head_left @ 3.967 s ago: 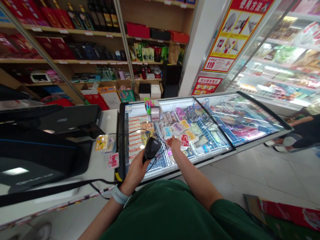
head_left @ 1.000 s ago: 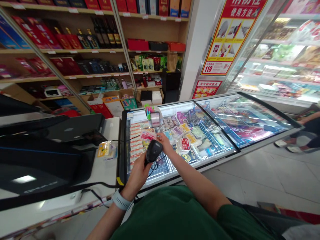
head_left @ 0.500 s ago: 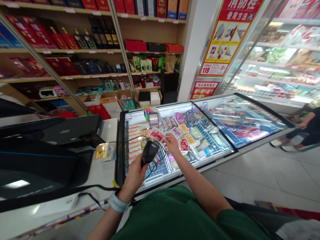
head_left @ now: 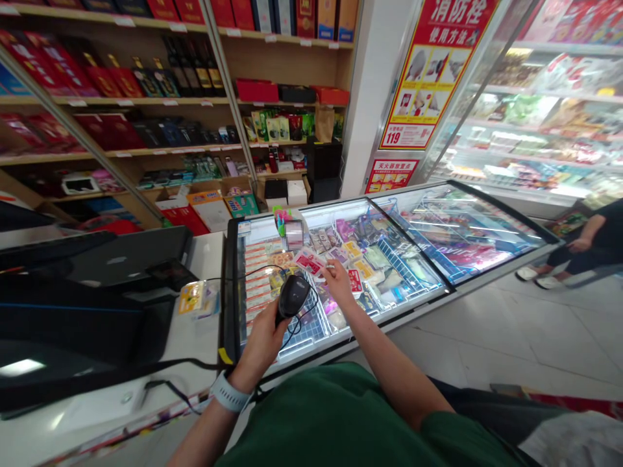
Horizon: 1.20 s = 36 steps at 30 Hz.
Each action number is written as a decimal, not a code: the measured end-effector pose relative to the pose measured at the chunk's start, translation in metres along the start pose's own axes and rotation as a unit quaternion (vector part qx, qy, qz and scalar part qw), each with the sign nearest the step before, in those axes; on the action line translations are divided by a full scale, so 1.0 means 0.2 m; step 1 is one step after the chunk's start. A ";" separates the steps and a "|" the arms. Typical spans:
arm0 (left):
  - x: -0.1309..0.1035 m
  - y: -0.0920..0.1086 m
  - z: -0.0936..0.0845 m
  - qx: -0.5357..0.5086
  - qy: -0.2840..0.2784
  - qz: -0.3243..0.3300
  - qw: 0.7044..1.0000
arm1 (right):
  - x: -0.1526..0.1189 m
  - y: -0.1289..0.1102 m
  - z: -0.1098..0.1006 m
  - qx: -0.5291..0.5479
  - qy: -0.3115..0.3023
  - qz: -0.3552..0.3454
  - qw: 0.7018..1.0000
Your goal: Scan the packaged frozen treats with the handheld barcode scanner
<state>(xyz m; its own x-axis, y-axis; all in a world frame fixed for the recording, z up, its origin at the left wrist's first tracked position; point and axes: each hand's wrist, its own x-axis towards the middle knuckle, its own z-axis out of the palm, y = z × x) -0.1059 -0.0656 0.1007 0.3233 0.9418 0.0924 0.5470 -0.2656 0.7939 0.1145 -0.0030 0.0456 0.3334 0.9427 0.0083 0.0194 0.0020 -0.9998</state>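
Note:
My left hand [head_left: 265,334] is wrapped round the handle of a black handheld scanner [head_left: 293,295], whose cable loops beside it. A red and white packet [head_left: 309,261] is pinched at its right edge by the fingers of my right hand [head_left: 338,282]. Both hands are above the glass top of a chest freezer [head_left: 413,310]. The packet is just beyond the scanner, a small gap apart from it. More packets in red, yellow and purple lie below, around the right hand.
A white counter [head_left: 198,337] at the left bears a black laptop [head_left: 117,258] and yellow packets [head_left: 192,297]. Stocked shelves [head_left: 160,100] stand behind. At the right, a person [head_left: 586,237] is near the freezer's far end.
The view has shifted slightly, so the shelves and freezer appear a little further left. Both hands keep their hold on the scanner and the packet.

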 end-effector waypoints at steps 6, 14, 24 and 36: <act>0.00 -0.01 0.01 0.003 0.001 0.003 1.000 | 0.00 0.02 -0.02 -0.009 0.001 -0.002 1.000; 0.00 0.01 0.01 0.006 -0.006 0.008 1.000 | -0.01 0.02 -0.02 -0.007 0.008 -0.003 1.000; 0.00 0.00 0.03 0.013 -0.003 0.014 1.000 | -0.01 0.03 -0.02 0.007 0.004 -0.006 1.000; -0.05 -0.02 -0.01 0.001 0.026 -0.012 1.000 | 0.10 0.18 0.05 0.180 0.098 0.240 0.949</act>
<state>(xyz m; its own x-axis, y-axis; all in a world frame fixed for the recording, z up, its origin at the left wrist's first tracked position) -0.1120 -0.0729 0.0983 0.2700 0.9571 0.1053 0.5553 -0.2441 0.7950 0.1132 0.0197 0.0091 0.3916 0.7844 -0.4810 -0.4906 -0.2643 -0.8303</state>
